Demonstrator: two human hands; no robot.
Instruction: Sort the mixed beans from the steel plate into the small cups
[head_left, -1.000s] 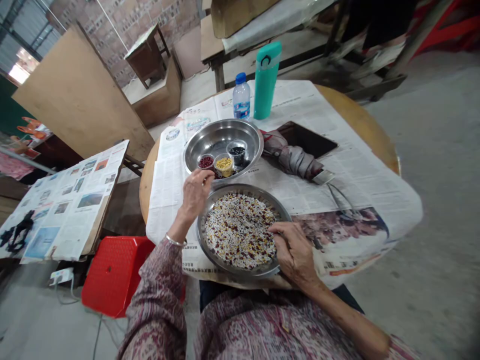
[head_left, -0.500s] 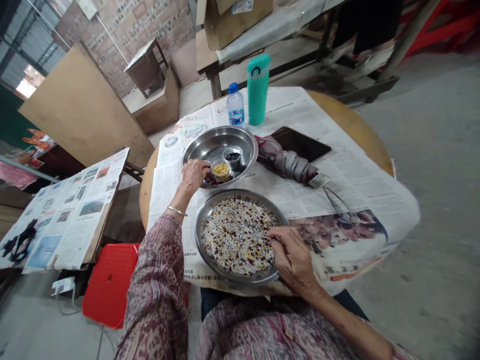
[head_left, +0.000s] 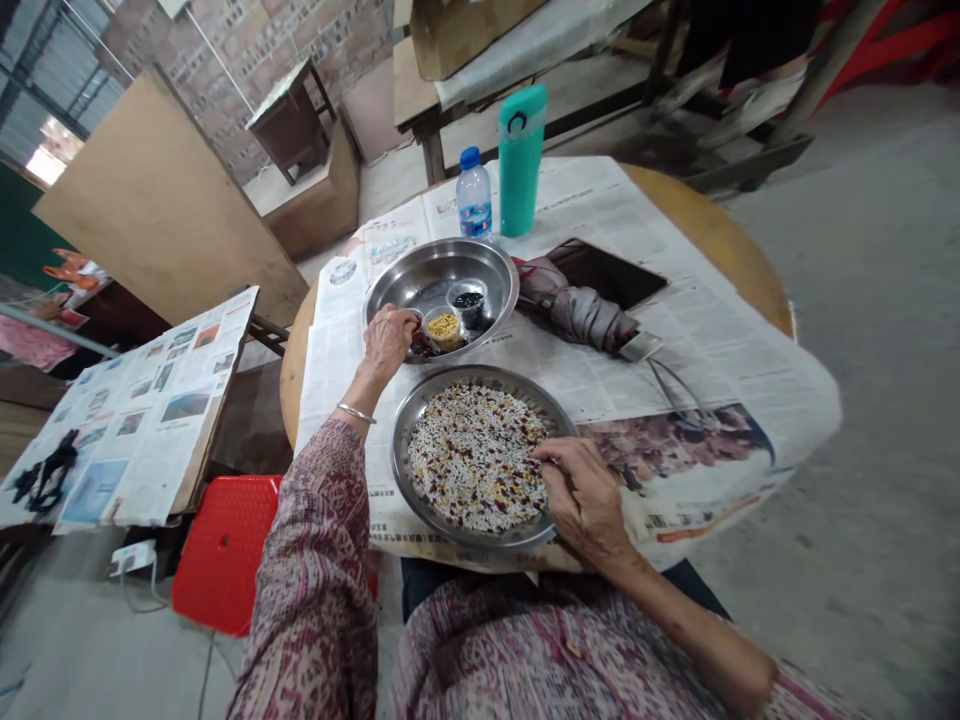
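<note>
Newspaper-covered table (head_left: 712, 235), brick wall (head_left: 255, 60) behind; right hand (head_left: 589, 500) pinched over mixed grains (head_left: 476, 458), left hand (head_left: 388, 342) curled over steel bowl (head_left: 442, 270), grip unclear

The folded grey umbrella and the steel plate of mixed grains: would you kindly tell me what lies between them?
In the head view, only printed newspaper lies between the folded grey umbrella and the steel plate of mixed grains.

This looks like a rough workshop or shed, not a home. The far wall (head_left: 247, 70) is bare brick, metal roof sheeting (head_left: 45, 110) shows at far left, and the floor (head_left: 847, 400) is plain concrete. Plywood boards (head_left: 157, 210) lean at left, a wooden bench (head_left: 416, 95) stands far off, and newspaper (head_left: 675, 320) covers the round tabletop (head_left: 720, 235).
</note>
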